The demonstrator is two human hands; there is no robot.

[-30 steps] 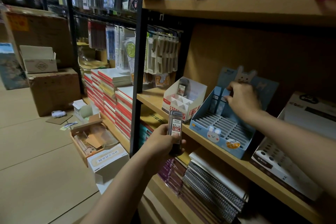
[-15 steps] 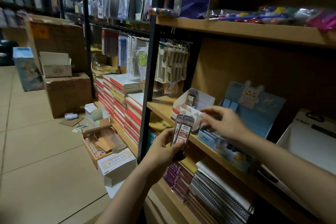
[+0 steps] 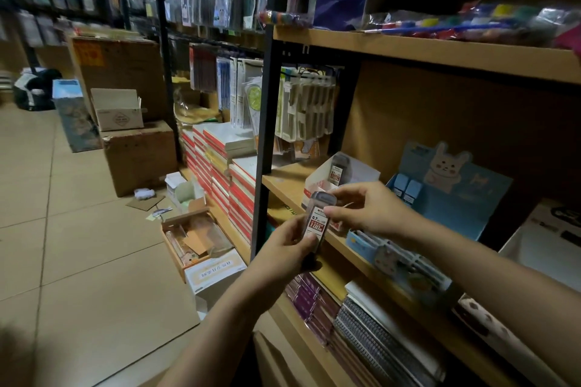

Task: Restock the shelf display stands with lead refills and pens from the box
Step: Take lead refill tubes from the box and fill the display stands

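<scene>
Withdrawn from the blue stand (image 3: 465, 207), right hand (image 3: 367, 210) now pinches the top lead refill case (image 3: 317, 223) gripped by left hand (image 3: 283, 251) before the shelf (image 3: 283, 182); next: seat it in white stand (image 3: 355, 171).

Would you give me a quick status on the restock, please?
Left hand grips lead refill cases. Right hand pinches the front one. White stand just beyond, path open.
</scene>
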